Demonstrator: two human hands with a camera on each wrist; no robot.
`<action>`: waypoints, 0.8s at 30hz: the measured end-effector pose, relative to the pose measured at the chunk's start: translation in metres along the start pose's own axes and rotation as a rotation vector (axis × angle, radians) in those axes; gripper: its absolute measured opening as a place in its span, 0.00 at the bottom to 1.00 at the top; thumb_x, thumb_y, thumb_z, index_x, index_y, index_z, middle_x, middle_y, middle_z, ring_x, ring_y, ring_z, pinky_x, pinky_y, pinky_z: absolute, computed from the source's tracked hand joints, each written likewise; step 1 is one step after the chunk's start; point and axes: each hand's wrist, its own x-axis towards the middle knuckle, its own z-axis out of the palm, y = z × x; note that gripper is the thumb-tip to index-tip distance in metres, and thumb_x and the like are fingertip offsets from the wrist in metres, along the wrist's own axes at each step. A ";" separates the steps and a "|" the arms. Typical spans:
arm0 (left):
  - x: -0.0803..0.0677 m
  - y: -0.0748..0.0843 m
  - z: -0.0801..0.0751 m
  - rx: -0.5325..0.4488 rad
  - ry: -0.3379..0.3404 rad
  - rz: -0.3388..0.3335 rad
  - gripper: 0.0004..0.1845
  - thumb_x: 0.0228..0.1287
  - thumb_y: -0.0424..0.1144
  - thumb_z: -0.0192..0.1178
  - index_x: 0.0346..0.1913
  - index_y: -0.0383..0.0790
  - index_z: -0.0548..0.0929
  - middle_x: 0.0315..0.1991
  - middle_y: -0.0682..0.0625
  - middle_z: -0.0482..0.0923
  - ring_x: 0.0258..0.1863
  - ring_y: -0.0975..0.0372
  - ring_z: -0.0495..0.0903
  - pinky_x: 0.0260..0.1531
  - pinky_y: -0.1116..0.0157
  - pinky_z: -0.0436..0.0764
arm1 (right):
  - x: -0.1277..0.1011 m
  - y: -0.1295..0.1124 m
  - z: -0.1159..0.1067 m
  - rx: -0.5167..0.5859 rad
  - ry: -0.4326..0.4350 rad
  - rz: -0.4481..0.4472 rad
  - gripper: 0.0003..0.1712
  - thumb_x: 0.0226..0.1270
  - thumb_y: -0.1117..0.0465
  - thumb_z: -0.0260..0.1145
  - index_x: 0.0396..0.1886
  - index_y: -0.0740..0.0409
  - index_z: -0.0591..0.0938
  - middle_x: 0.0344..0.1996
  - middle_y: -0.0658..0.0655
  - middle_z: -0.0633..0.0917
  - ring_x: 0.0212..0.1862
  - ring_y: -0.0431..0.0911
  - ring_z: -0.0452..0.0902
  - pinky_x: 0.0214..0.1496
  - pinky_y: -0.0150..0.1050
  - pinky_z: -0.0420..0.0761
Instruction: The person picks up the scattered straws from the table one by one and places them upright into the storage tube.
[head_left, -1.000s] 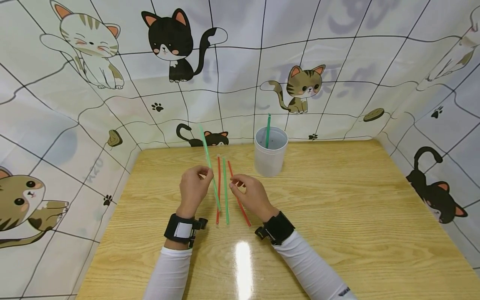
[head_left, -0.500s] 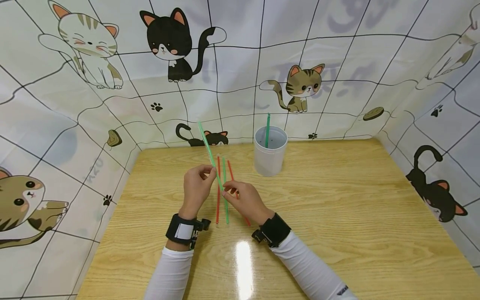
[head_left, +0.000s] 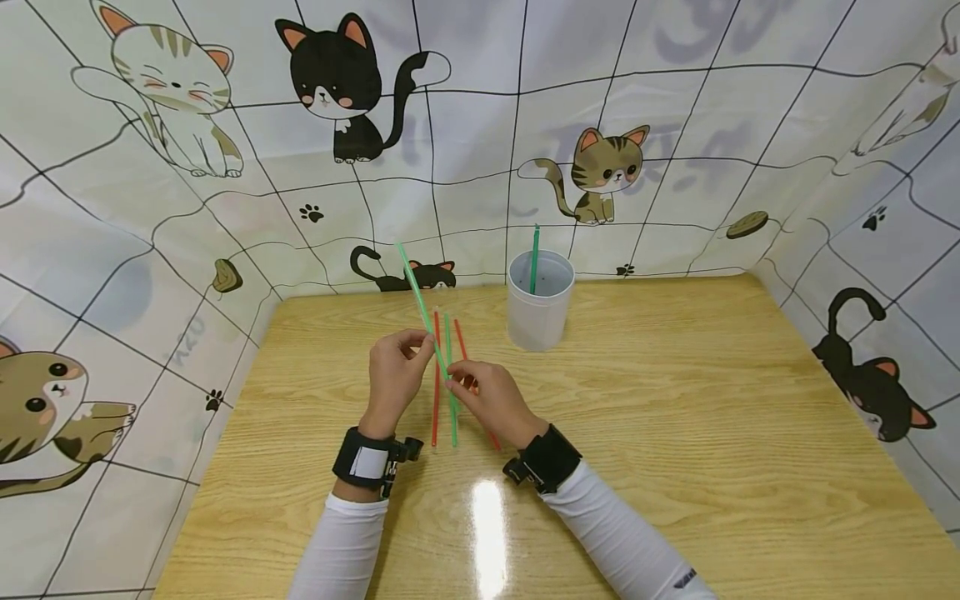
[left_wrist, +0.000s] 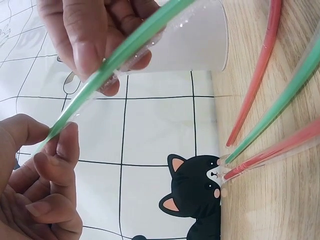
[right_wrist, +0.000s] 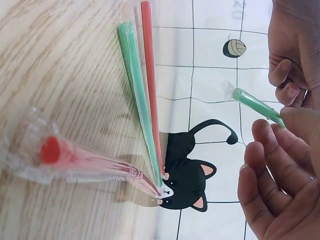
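A green straw (head_left: 417,292) in a clear wrapper slants over the table. My left hand (head_left: 395,375) pinches it near its middle. Lower down, my right hand (head_left: 495,402) pinches the same straw between thumb and forefinger. Both grips show in the left wrist view, with clear film along the straw (left_wrist: 132,42). In the right wrist view the wrapper's loose end sticks out past the straw's tip (right_wrist: 245,97). Beneath the hands lie a red straw (head_left: 435,417), a second green straw (head_left: 453,429) and another red straw (head_left: 461,336), partly covered by my right hand.
A white plastic cup (head_left: 537,321) stands near the table's back edge, right of the straws. One dark green straw (head_left: 536,250) leans upright inside it. Behind the wooden table (head_left: 675,400) hangs a cat-printed cloth wall (head_left: 480,133).
My right hand has moved left from beside the red straw and now pinches the lower part of the held green straw. My left hand has shifted slightly right with it.
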 end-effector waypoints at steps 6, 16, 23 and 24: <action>0.000 0.001 -0.001 -0.019 -0.004 0.006 0.10 0.70 0.37 0.62 0.41 0.33 0.90 0.35 0.40 0.89 0.24 0.57 0.78 0.24 0.69 0.72 | 0.000 -0.002 -0.003 0.002 0.001 -0.003 0.12 0.72 0.59 0.67 0.50 0.58 0.87 0.38 0.53 0.89 0.37 0.42 0.83 0.41 0.35 0.81; -0.001 0.005 -0.003 -0.086 -0.025 0.019 0.10 0.70 0.37 0.63 0.41 0.33 0.90 0.36 0.40 0.88 0.27 0.56 0.78 0.27 0.69 0.73 | 0.000 0.000 -0.016 -0.134 0.047 -0.053 0.10 0.69 0.61 0.69 0.47 0.58 0.88 0.36 0.53 0.88 0.38 0.45 0.81 0.40 0.37 0.79; -0.001 0.011 -0.004 -0.116 -0.040 0.065 0.09 0.69 0.37 0.64 0.40 0.34 0.89 0.35 0.42 0.88 0.25 0.60 0.77 0.23 0.70 0.70 | -0.001 0.004 -0.029 -0.214 0.081 -0.115 0.10 0.69 0.61 0.69 0.47 0.55 0.88 0.38 0.53 0.89 0.41 0.46 0.82 0.41 0.39 0.80; -0.001 0.012 -0.004 -0.120 -0.038 0.080 0.09 0.69 0.37 0.64 0.40 0.34 0.89 0.34 0.42 0.88 0.24 0.61 0.77 0.22 0.70 0.70 | -0.001 0.004 -0.031 -0.224 0.090 -0.127 0.09 0.68 0.61 0.70 0.46 0.55 0.88 0.38 0.52 0.89 0.41 0.46 0.82 0.41 0.39 0.79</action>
